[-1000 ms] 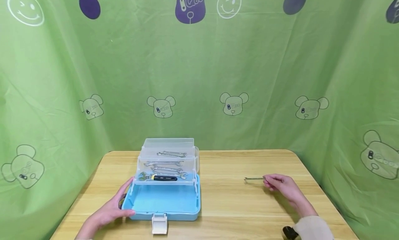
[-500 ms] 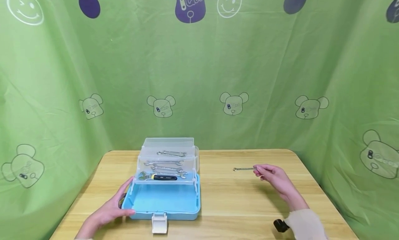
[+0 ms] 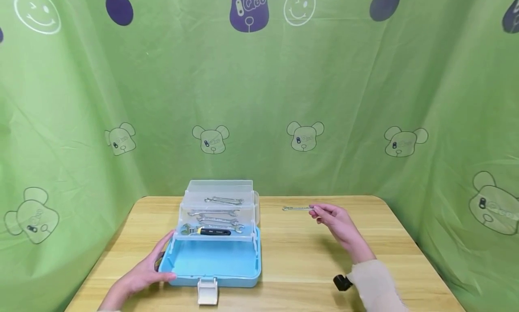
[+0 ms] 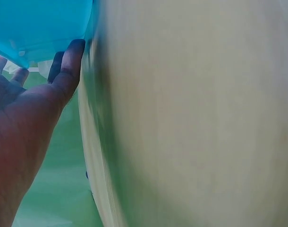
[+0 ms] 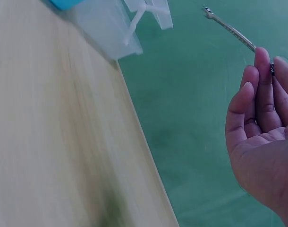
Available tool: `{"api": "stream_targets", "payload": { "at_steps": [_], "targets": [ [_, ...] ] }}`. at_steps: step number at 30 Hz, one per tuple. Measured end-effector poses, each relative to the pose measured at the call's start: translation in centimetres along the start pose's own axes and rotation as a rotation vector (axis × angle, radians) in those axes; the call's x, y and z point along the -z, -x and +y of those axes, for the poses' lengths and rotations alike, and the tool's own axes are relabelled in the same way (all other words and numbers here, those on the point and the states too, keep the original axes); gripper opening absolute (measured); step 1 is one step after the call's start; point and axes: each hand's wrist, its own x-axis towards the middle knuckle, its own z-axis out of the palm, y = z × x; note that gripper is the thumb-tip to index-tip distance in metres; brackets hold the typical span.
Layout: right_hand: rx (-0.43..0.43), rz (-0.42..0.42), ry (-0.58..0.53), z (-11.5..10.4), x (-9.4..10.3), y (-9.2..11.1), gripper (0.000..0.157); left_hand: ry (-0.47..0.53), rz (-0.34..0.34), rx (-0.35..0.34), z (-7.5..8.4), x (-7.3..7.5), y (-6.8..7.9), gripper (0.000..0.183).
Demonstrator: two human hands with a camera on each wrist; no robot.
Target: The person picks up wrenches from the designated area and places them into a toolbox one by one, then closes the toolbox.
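Observation:
My right hand (image 3: 334, 219) pinches one end of a small silver wrench (image 3: 297, 208), held up over the table right of the toolbox; its other end points left, and the right wrist view also shows this wrench (image 5: 231, 31). My left hand (image 3: 143, 269) holds the near left corner of the light-blue toolbox (image 3: 215, 280), thumb at the front edge and fingers along the left side. The fingers (image 4: 71, 61) meet the blue wall in the left wrist view. Above the box's bare blue bottom, clear stepped trays (image 3: 247, 217) hold several silver wrenches (image 3: 215, 212) and a black-handled adjustable wrench (image 3: 215, 231).
A white latch (image 3: 207, 292) hangs from the toolbox front. A small black and yellow thing (image 3: 159, 261) shows between my left hand and the box. The wooden table (image 3: 300, 267) reaches back to a green printed curtain (image 3: 259, 163). A black device (image 3: 342, 282) sits at the right sleeve.
My right hand has carried the small wrench left and farther back, toward the toolbox trays. My left hand and the toolbox stay in place.

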Motion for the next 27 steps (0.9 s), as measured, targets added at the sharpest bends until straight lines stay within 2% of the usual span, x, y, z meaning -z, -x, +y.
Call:
{"api": "stream_targets", "payload": {
  "at_steps": [9,12,19,27],
  "targets": [
    [-0.003,-0.023,-0.014,-0.1,-3.4,-2.6,0.038,-0.019,0.004,-0.024,-0.1,0.0,0.0,0.122],
    [-0.004,-0.036,0.003,-0.1,-4.8,-3.6,0.043,-0.024,0.009,-0.020,-0.2,0.1,0.1,0.122],
    [-0.009,0.009,0.003,-0.1,-8.4,-5.7,0.037,-0.018,0.005,-0.010,-0.4,0.0,0.1,0.121],
    [-0.048,0.043,0.060,0.0,-13.0,-6.7,0.029,-0.006,-0.008,-0.026,-0.1,-0.1,0.1,0.120]
  ]
}}
